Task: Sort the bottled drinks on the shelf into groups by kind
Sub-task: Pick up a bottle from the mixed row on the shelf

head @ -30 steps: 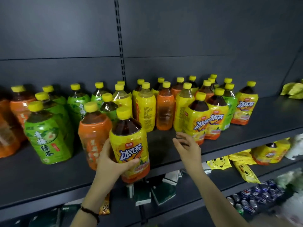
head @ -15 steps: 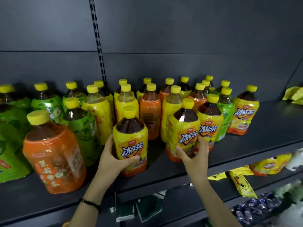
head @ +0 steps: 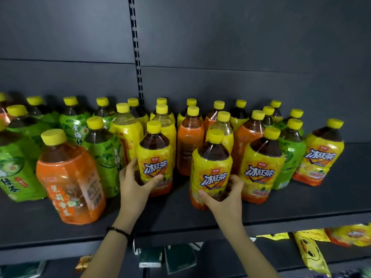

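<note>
Risk: bottles stand packed tight. Swinging either one sideways could clip the orange-label bottle (head: 70,177) or a neighbour and topple a row. My left grip (head: 133,189) curls round one yellow iced-tea bottle (head: 154,155). My right grip (head: 222,199) curls round a second iced-tea bottle (head: 211,167), tilted. Both are at the shelf (head: 180,219) front. Caps on; dark tea fills each to the shoulder.

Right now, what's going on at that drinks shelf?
A person is sorting mixed tea bottles with both hands. The left-hand grip holds the left yellow-label bottle and the right-hand grip holds the right yellow-label bottle, both near the front of the shelf. Another yellow-label bottle stands just right of them. A green-label bottle and an orange-label bottle stand mixed in at the left, so the grouping looks unfinished.
</note>
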